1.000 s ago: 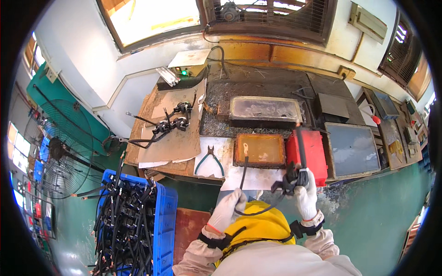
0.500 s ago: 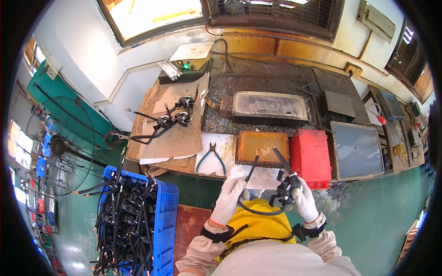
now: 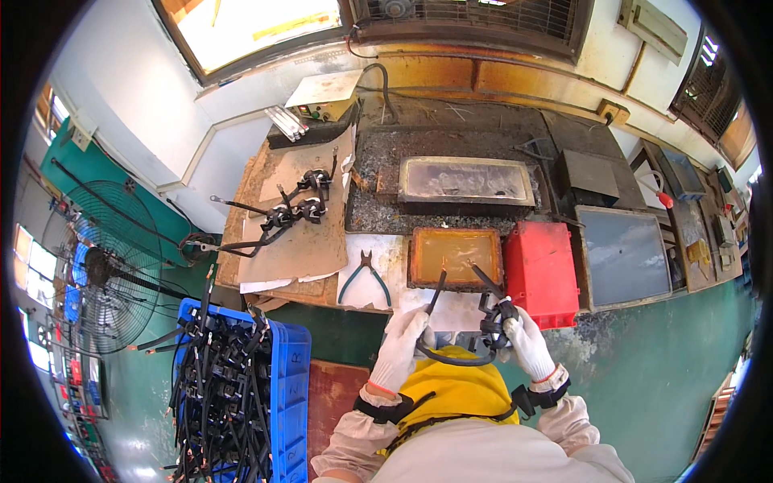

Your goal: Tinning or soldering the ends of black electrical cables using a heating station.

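Both my hands wear white gloves. My left hand [image 3: 400, 346] grips one black cable end whose tip points up toward a shallow tray of amber liquid [image 3: 455, 258]. My right hand [image 3: 522, 342] is closed on the black cable assembly [image 3: 491, 314] at its connector block; a second cable end sticks up over the tray's near rim. The cable loops down between my hands above my yellow apron bib. Both tips hover just at the tray's front edge.
A red box [image 3: 541, 272] stands right of the tray, pliers [image 3: 364, 278] lie to its left on white paper. Finished cable assemblies [image 3: 290, 211] rest on cardboard. A blue crate [image 3: 241, 386] of black cables sits at lower left, a fan [image 3: 105, 266] beside it.
My hands have brought the cable assembly leftward and nearer to me, from over the red box to the amber tray's front edge, and the two cable ends now point up toward the tray.
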Demonstrator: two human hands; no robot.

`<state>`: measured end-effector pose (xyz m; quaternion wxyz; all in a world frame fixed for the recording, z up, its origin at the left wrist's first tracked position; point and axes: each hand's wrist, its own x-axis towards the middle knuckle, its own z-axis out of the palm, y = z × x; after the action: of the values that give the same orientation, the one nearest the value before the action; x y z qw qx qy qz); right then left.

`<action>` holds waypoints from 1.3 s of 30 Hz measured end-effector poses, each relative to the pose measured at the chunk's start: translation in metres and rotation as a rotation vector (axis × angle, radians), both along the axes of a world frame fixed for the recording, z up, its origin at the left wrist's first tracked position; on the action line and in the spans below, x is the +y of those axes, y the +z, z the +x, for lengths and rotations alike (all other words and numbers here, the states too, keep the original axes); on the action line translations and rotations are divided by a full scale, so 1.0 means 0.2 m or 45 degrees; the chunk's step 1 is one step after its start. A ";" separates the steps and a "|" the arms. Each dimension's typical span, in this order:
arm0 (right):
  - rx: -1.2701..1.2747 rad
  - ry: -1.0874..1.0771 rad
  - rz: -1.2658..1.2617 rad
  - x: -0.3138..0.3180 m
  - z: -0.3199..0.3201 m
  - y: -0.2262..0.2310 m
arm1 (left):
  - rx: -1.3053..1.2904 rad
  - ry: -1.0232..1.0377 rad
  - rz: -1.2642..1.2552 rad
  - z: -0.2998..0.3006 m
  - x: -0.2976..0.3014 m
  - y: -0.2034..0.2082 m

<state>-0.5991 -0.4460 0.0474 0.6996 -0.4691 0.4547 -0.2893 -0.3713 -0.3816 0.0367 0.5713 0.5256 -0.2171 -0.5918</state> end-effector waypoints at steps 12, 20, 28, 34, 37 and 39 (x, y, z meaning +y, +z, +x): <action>0.070 -0.036 -0.144 0.01 0.03 -0.06 | -0.013 -0.033 0.013 0.01 0.01 -0.02; 0.081 -0.015 -0.150 -0.01 0.00 -0.05 | -0.038 -0.027 -0.030 -0.01 0.00 0.00; -0.077 -0.101 -0.340 -0.29 -0.01 0.06 | -0.263 -0.003 -0.095 -0.01 -0.18 0.15; -0.269 -0.153 -0.417 -0.58 0.01 0.00 | -0.235 -0.047 -0.210 -0.05 -0.38 0.19; -0.347 -0.172 -0.432 -0.70 0.02 -0.05 | -0.307 -0.059 -0.313 -0.05 -0.47 0.19; -0.398 -0.188 -0.416 -0.73 0.02 -0.06 | -0.368 -0.071 -0.322 -0.06 -0.51 0.24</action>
<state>-0.5960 -0.5928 0.0351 0.6532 -0.4912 0.3210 -0.4786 -0.3838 -0.4843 0.0841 0.5790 0.5228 -0.3841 -0.4938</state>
